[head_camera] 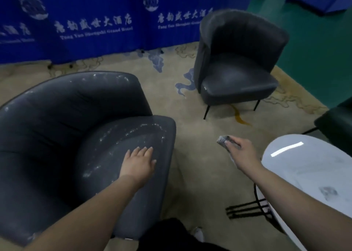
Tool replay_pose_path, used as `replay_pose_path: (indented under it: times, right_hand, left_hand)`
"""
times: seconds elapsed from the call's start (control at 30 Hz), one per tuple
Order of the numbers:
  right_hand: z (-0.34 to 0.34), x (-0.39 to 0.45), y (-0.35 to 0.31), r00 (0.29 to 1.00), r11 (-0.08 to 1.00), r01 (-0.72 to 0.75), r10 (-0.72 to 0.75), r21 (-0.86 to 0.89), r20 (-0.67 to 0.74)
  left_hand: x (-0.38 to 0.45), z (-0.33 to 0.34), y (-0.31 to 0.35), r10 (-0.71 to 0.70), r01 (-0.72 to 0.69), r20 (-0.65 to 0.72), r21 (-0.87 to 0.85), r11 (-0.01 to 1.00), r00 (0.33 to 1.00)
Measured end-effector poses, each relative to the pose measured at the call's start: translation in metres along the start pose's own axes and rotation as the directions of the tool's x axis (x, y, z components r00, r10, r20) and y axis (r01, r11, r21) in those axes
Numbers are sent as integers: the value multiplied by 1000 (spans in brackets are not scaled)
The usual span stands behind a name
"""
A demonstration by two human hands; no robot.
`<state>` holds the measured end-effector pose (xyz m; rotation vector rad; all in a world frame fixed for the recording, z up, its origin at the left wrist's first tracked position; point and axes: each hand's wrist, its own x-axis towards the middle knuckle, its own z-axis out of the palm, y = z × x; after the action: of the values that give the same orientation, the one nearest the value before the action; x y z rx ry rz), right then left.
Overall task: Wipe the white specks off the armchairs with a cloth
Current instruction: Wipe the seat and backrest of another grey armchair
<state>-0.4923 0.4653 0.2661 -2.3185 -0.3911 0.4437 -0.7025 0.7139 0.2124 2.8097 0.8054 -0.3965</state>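
Clearly, the near armchair, filling the lower left of the frame, is the one needing work — white specks streak its seat cushion and dust the top of its backrest, while the far armchair at upper right looks clean as far as the blur allows. The white table sits at the lower right edge. The left hand lies flat and spread on the front of the seat, gripping nothing; kept there, it can steady the cushion. The right hand, right of centre and over the carpet, is closed around a small grey cloth, apart from the chair. To do the step well, bring the cloth to the seat and wipe in overlapping strokes toward the front edge — specks would likely smear if rubbed in circles.
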Motion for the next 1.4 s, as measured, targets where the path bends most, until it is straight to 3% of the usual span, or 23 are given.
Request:
replay_pose_path:
  times: [0.47, 0.73, 0.9, 1.07, 1.27, 1.4]
  right_hand:
    - [103, 149, -110, 926, 965, 264, -251, -8, 281]
    - [183, 175, -178, 823, 912, 407, -345, -47, 451]
    - [242, 189, -219, 670, 850, 527, -394, -29, 630]
    - [295, 200, -251, 451, 745, 667, -392, -10, 802]
    - [345, 204, -279, 165, 634, 767, -345, 100, 924]
    - [378, 199, -279, -19, 552, 818, -253, 160, 967]
  left_hand:
    - [71, -1, -74, -271, 274, 46, -79, 959, 961]
    - [57, 7, -129, -489, 494, 75, -159, 855, 869]
    - [36, 26, -142, -666, 680, 148, -228, 697, 731]
    - [18, 39, -135, -792, 811, 216, -296, 505, 571]
    - [9, 56, -103, -899, 921, 335, -357, 156, 282]
    - [19, 72, -73, -906, 893, 417, -433, -124, 77]
